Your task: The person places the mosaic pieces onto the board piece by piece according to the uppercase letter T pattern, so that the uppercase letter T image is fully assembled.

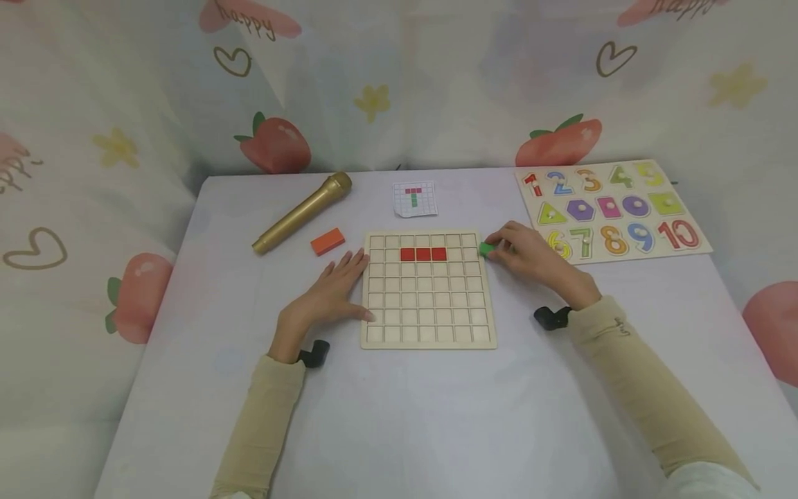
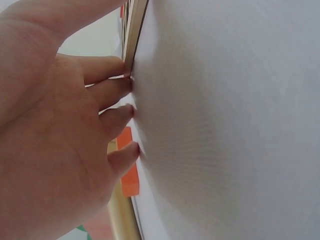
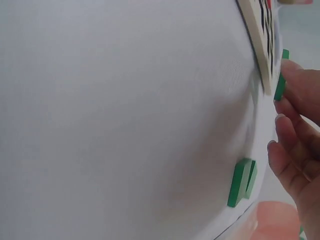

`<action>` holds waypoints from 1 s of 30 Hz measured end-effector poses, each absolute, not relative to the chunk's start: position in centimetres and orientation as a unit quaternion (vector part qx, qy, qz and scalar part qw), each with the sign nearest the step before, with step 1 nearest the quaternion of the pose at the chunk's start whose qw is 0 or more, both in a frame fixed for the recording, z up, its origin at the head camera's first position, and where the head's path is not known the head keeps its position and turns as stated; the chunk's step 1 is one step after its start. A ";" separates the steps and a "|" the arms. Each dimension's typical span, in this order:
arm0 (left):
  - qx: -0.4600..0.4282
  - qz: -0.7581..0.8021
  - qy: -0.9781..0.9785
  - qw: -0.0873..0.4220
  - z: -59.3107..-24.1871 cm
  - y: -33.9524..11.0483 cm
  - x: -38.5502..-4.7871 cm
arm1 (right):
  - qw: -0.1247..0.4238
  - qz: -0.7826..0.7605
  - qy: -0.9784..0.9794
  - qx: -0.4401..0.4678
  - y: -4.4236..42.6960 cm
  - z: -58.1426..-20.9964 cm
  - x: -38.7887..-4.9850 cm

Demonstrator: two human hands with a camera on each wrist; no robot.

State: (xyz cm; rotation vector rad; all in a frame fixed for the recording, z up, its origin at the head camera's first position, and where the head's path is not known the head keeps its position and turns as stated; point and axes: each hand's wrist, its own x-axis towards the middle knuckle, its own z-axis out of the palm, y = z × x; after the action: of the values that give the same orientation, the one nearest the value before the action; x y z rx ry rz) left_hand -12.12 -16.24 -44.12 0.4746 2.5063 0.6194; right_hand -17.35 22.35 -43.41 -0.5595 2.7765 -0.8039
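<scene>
Grid bd. (image 1: 425,299) was pale wood w/ darker sq. ruling; on-bd. tiles (image 1: 423,254) were red, loose tiles (image 1: 485,249) green. Card (image 1: 429,209) was white w/ sq. grid, red bar (image 1: 413,190), green stem (image 1: 414,201). Block (image 1: 327,241) was orange; mic. (image 1: 299,215), gold. Puzzle bd. (image 1: 605,193) had cream base, multicol. nos. (image 1: 678,234) & shapes (image 1: 580,209). Cloth (image 1: 436,416) was white; backdrop (image 1: 424,90), pale w/ red strawberries (image 1: 277,145), yellow flowers (image 1: 373,102), brown hearts (image 1: 233,59). Sleeves (image 1: 264,416) were beige.

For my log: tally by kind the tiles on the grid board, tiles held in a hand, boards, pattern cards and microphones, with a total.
Red tiles on the grid board: 3
Green tile held in the right hand: 1
Boards (grid board, number puzzle): 2
Pattern card: 1
Gold microphone: 1
Total: 8
</scene>
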 end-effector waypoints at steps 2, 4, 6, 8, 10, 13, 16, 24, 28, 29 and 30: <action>0.176 0.228 0.923 0.255 -44.2 -16.2 -12.1 | 0.102 -0.276 0.936 -0.193 22.0 -43.3 -17.3; 0.176 0.229 0.923 0.255 -44.3 -16.2 -12.1 | 0.108 -0.278 0.934 -0.196 21.5 -43.2 -17.2; 0.176 0.229 0.923 0.255 -44.3 -16.3 -12.1 | 0.109 -0.279 0.932 -0.203 21.1 -43.1 -17.1; 0.175 0.229 0.923 0.256 -44.3 -16.2 -12.1 | 0.103 -0.279 0.930 -0.215 20.8 -43.0 -17.0; 0.174 0.229 0.923 0.256 -44.2 -16.2 -12.1 | 0.099 -0.278 0.928 -0.225 20.5 -42.9 -17.0; 0.174 0.228 0.923 0.255 -44.2 -16.2 -12.2 | 0.098 -0.279 0.926 -0.235 19.9 -42.8 -17.0; 0.174 0.230 0.923 0.255 -44.2 -16.2 -12.2 | 0.101 -0.279 0.925 -0.239 19.3 -42.6 -16.9; 0.169 0.235 0.922 0.257 -44.0 -16.2 -12.1 | 0.109 -0.270 0.924 -0.249 17.8 -42.4 -16.8; 0.169 0.235 0.922 0.257 -44.1 -16.2 -12.2 | 0.121 -0.275 0.920 -0.252 17.1 -42.4 -16.8; 0.168 0.235 0.922 0.257 -44.1 -16.2 -12.2 | 0.124 -0.277 0.919 -0.253 16.9 -42.4 -16.8; 0.168 0.235 0.922 0.258 -44.1 -16.2 -12.1 | 0.126 -0.279 0.918 -0.253 16.7 -42.5 -16.8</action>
State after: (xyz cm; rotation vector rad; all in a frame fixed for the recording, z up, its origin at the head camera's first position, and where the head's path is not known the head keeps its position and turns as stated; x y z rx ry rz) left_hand -12.15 -16.15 -44.09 0.4547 2.5004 0.6365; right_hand -16.83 16.75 -42.46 -0.7379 2.6717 -0.8135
